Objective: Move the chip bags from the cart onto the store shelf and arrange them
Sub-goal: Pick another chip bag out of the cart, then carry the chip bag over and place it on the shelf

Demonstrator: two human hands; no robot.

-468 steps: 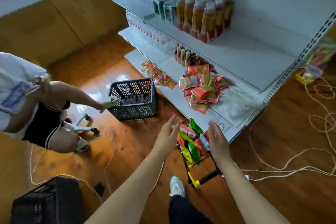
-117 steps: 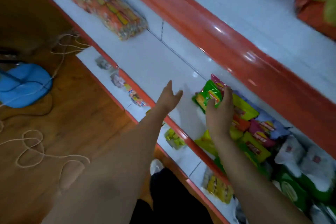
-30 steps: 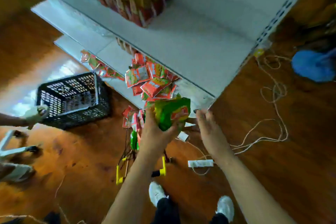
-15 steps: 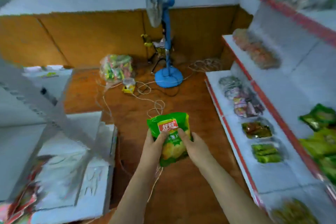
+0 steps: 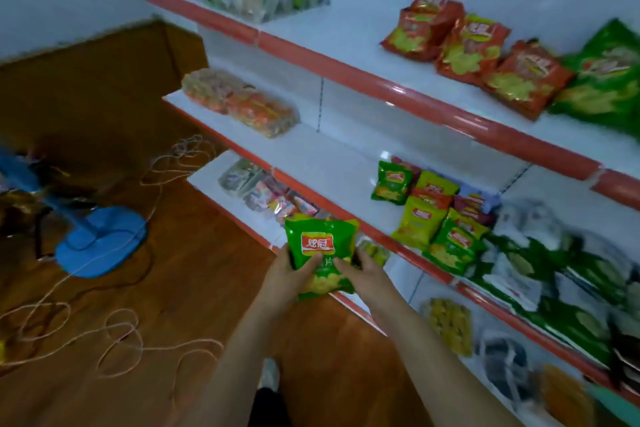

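I have both forearms stretched forward and close together, the left hand [image 5: 289,272] and the right hand [image 5: 363,270] clasping one green chip bag [image 5: 322,253] from either side — thumbs on its front, fingers wrapped behind. The bag is glossy crinkled foil, upright, with a red label patch, held in the air just in front of the red front edge of the middle shelf [image 5: 346,166]. On that white shelf, towards its right end, small green and yellow chip bags [image 5: 429,215] lie overlapping. The shelf above carries puffy orange bags [image 5: 474,48] near its right end — all slightly blurred.
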